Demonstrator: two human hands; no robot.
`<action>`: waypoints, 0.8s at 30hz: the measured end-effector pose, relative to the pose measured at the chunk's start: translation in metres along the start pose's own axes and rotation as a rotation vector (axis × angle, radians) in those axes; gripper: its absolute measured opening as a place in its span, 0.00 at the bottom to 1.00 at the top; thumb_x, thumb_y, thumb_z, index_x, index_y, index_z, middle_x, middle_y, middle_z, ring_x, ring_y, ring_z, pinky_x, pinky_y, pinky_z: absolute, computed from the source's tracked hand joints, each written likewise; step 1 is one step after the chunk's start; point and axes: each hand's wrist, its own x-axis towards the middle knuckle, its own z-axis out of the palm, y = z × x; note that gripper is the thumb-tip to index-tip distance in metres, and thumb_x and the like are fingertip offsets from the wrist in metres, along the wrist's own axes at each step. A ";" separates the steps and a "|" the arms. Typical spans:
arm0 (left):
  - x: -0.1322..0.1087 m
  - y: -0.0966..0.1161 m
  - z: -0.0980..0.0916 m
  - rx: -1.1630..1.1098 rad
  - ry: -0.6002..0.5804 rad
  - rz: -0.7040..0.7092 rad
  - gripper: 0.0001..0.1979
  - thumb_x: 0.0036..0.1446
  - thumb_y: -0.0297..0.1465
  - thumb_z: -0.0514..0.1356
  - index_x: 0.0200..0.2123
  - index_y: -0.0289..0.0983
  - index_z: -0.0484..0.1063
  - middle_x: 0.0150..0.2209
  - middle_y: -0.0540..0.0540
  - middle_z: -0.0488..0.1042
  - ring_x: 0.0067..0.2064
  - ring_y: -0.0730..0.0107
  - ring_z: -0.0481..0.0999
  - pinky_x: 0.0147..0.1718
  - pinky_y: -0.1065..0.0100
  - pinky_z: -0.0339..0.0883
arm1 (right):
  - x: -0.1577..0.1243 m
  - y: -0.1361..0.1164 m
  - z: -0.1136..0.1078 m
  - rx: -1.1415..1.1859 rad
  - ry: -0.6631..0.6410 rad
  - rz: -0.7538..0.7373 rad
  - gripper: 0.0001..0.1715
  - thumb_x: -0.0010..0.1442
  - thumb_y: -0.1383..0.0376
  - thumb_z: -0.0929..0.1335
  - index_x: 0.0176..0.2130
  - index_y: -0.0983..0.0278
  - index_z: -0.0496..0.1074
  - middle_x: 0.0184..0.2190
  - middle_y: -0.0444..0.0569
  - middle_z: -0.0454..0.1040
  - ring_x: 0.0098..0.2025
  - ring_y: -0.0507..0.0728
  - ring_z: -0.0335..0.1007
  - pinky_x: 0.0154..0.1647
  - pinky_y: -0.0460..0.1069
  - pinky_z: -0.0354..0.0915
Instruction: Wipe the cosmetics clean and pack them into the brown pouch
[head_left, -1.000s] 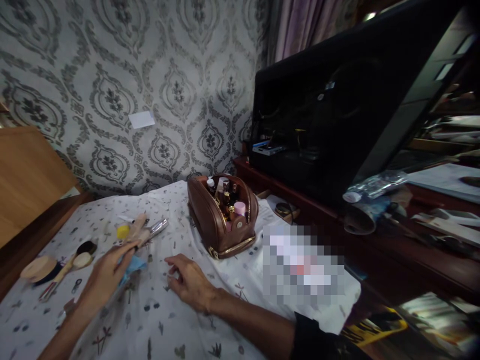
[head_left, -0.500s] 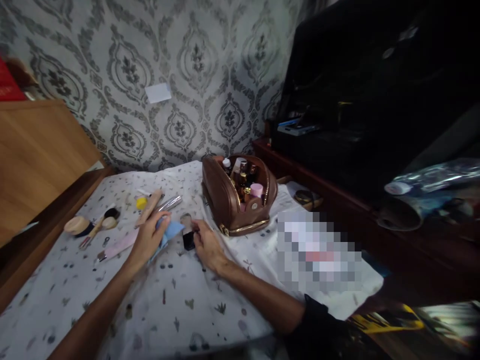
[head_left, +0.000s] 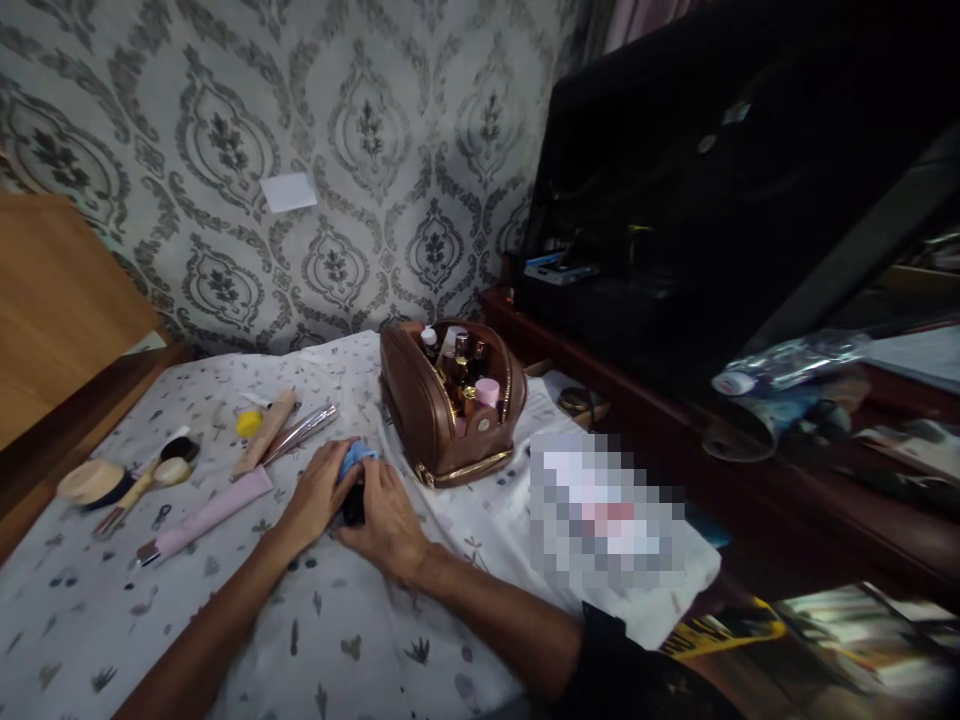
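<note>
My left hand (head_left: 315,492) is closed on a blue cloth (head_left: 358,455), pressing it against a small bottle with a black cap (head_left: 353,506). Around the other side of that bottle, my right hand (head_left: 390,525) is closed on it. Most of the bottle is hidden by fingers and cloth. Just beyond my right hand stands a brown makeup bag (head_left: 411,412), unzipped and full of small bottles and jars. Left of my hands lie a pink tube (head_left: 216,512), a silver tube (head_left: 306,430) and a beige stick-like item (head_left: 264,435).
At the far left sit a beige-lidded jar (head_left: 91,482), a brush (head_left: 127,505), a small round pot (head_left: 172,471) and a yellow cap (head_left: 249,424). A television (head_left: 697,220) and a plastic bottle (head_left: 802,362) are on the dark red furniture at right. A patterned cloth (head_left: 315,650) covers the surface.
My hands have come together; the cloth in my left hand now meets the bottle in my right. The view has shifted, so the bag and other items appear further left.
</note>
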 end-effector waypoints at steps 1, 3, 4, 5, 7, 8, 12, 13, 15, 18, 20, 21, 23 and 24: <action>0.000 -0.003 -0.001 -0.008 0.023 -0.006 0.21 0.64 0.44 0.52 0.54 0.39 0.68 0.53 0.39 0.74 0.56 0.54 0.72 0.59 0.51 0.64 | 0.000 -0.001 -0.001 -0.021 -0.017 0.004 0.40 0.47 0.65 0.75 0.57 0.66 0.60 0.51 0.58 0.70 0.55 0.67 0.65 0.58 0.62 0.63; 0.002 -0.007 -0.004 -0.032 0.071 -0.042 0.21 0.63 0.45 0.52 0.51 0.39 0.69 0.50 0.39 0.75 0.53 0.54 0.74 0.56 0.52 0.66 | -0.001 -0.004 -0.005 -0.047 -0.049 0.017 0.46 0.47 0.66 0.75 0.61 0.69 0.57 0.54 0.61 0.69 0.56 0.67 0.64 0.60 0.62 0.62; 0.003 -0.008 -0.005 -0.046 0.089 -0.071 0.21 0.63 0.46 0.53 0.51 0.38 0.69 0.49 0.40 0.76 0.52 0.54 0.75 0.55 0.52 0.67 | -0.002 -0.005 -0.006 -0.051 -0.063 0.019 0.49 0.47 0.67 0.75 0.63 0.70 0.55 0.55 0.62 0.68 0.57 0.67 0.63 0.61 0.62 0.61; 0.003 -0.009 -0.006 -0.059 0.103 -0.102 0.21 0.62 0.46 0.53 0.50 0.38 0.69 0.49 0.40 0.77 0.50 0.54 0.76 0.54 0.53 0.68 | -0.002 -0.006 -0.008 -0.051 -0.075 0.014 0.51 0.48 0.67 0.75 0.65 0.71 0.53 0.56 0.63 0.67 0.57 0.67 0.63 0.61 0.62 0.60; 0.004 -0.009 -0.009 -0.077 0.127 -0.161 0.22 0.61 0.47 0.54 0.50 0.38 0.69 0.47 0.41 0.77 0.48 0.54 0.77 0.52 0.54 0.69 | -0.003 -0.007 -0.010 -0.039 -0.100 -0.010 0.52 0.49 0.68 0.74 0.66 0.71 0.52 0.57 0.63 0.67 0.57 0.68 0.63 0.62 0.62 0.60; 0.004 -0.010 -0.010 -0.086 0.135 -0.183 0.23 0.61 0.47 0.54 0.50 0.38 0.69 0.47 0.41 0.78 0.48 0.54 0.77 0.51 0.54 0.70 | -0.004 -0.007 -0.011 -0.030 -0.107 -0.025 0.50 0.50 0.68 0.74 0.66 0.70 0.53 0.56 0.63 0.68 0.56 0.68 0.63 0.62 0.62 0.60; 0.003 -0.011 -0.015 -0.119 0.165 -0.223 0.24 0.58 0.50 0.55 0.49 0.38 0.70 0.45 0.42 0.78 0.47 0.53 0.77 0.52 0.52 0.69 | -0.007 -0.009 -0.012 0.040 -0.119 -0.052 0.42 0.52 0.69 0.71 0.64 0.66 0.59 0.52 0.60 0.71 0.54 0.67 0.64 0.60 0.62 0.61; 0.003 -0.011 -0.016 -0.125 0.181 -0.229 0.25 0.58 0.51 0.55 0.49 0.38 0.70 0.46 0.41 0.78 0.48 0.52 0.77 0.53 0.52 0.68 | -0.007 -0.009 -0.013 0.073 -0.120 -0.045 0.41 0.52 0.69 0.70 0.63 0.66 0.60 0.52 0.59 0.71 0.54 0.67 0.64 0.60 0.62 0.61; 0.004 -0.011 -0.018 -0.141 0.220 -0.247 0.27 0.56 0.52 0.56 0.48 0.37 0.71 0.47 0.40 0.77 0.51 0.50 0.76 0.56 0.50 0.66 | -0.007 -0.010 -0.014 0.163 -0.111 -0.012 0.39 0.52 0.69 0.70 0.62 0.64 0.62 0.52 0.58 0.71 0.54 0.65 0.65 0.59 0.60 0.62; 0.004 -0.008 -0.022 -0.205 0.238 -0.278 0.29 0.55 0.54 0.57 0.47 0.36 0.72 0.48 0.38 0.77 0.52 0.50 0.74 0.59 0.50 0.63 | -0.004 -0.008 -0.016 0.356 -0.090 0.090 0.32 0.54 0.67 0.69 0.58 0.63 0.66 0.44 0.51 0.74 0.46 0.61 0.70 0.51 0.56 0.67; 0.004 -0.003 -0.024 -0.285 0.192 -0.296 0.28 0.56 0.53 0.56 0.47 0.35 0.73 0.46 0.39 0.78 0.51 0.52 0.75 0.58 0.52 0.64 | 0.001 -0.005 -0.016 0.513 -0.066 0.201 0.25 0.55 0.65 0.68 0.53 0.62 0.69 0.34 0.46 0.73 0.37 0.57 0.70 0.42 0.52 0.68; 0.003 0.000 -0.025 -0.329 0.159 -0.305 0.28 0.57 0.53 0.56 0.48 0.35 0.73 0.45 0.40 0.78 0.50 0.53 0.76 0.57 0.53 0.65 | 0.003 -0.003 -0.016 0.600 -0.052 0.264 0.22 0.55 0.63 0.68 0.51 0.62 0.71 0.30 0.44 0.72 0.34 0.56 0.69 0.38 0.50 0.67; 0.002 0.004 -0.026 -0.387 0.112 -0.316 0.29 0.58 0.53 0.56 0.50 0.35 0.72 0.45 0.41 0.78 0.50 0.55 0.76 0.56 0.54 0.66 | 0.008 0.000 -0.014 0.793 -0.007 0.386 0.18 0.54 0.61 0.68 0.46 0.61 0.73 0.28 0.43 0.70 0.31 0.54 0.68 0.33 0.48 0.65; 0.001 0.006 -0.027 -0.389 0.109 -0.311 0.29 0.58 0.52 0.56 0.51 0.35 0.71 0.46 0.41 0.78 0.51 0.55 0.76 0.57 0.54 0.65 | 0.010 0.002 -0.013 0.902 0.013 0.434 0.17 0.53 0.61 0.69 0.44 0.61 0.74 0.28 0.43 0.71 0.31 0.54 0.68 0.32 0.48 0.65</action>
